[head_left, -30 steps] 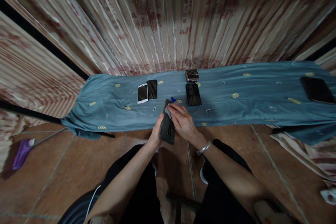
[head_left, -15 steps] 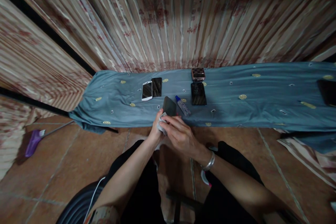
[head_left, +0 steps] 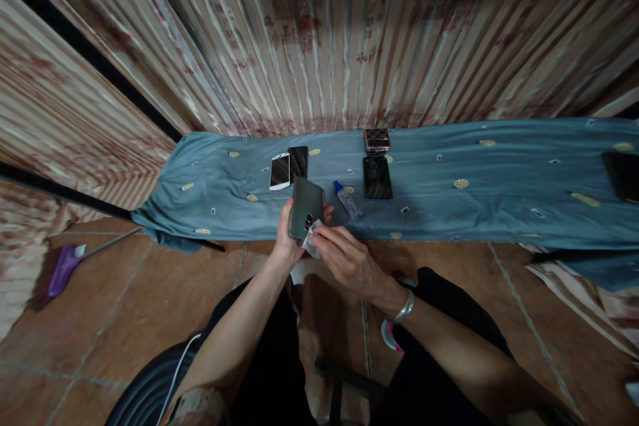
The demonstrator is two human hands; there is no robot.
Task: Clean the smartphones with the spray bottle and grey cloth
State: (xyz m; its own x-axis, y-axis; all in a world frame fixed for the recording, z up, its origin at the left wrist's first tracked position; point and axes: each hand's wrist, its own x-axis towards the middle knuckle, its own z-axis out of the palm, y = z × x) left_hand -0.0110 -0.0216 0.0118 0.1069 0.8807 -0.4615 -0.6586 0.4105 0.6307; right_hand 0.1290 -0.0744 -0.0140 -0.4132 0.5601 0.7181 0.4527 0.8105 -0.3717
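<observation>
A dark green smartphone point(head_left: 305, 205) lies in my left hand point(head_left: 286, 233), its back and camera lenses facing up toward me. The fingers of that hand wrap under the phone, with their tips showing at its right edge. My right hand point(head_left: 344, 256) pinches a white wipe point(head_left: 313, 243) against the corner by the lenses. Just beyond my hands, on the cloth, lies a clear bottle with a blue cap point(head_left: 348, 201). A white phone point(head_left: 280, 172) and a black phone point(head_left: 298, 163) rest partly overlapped behind the green one.
Another black phone point(head_left: 378, 178) lies to the right, in front of a checkered box point(head_left: 377, 141). A dark object point(head_left: 623, 175) sits at the far right of the blue cloth point(head_left: 429, 213). Patterned curtains point(head_left: 329, 46) hang behind. A purple broom point(head_left: 64, 271) stands on the floor.
The green phone has shifted left and turned, so its camera lenses now show. My right hand and the wipe have moved slightly right and down, away from my left hand.
</observation>
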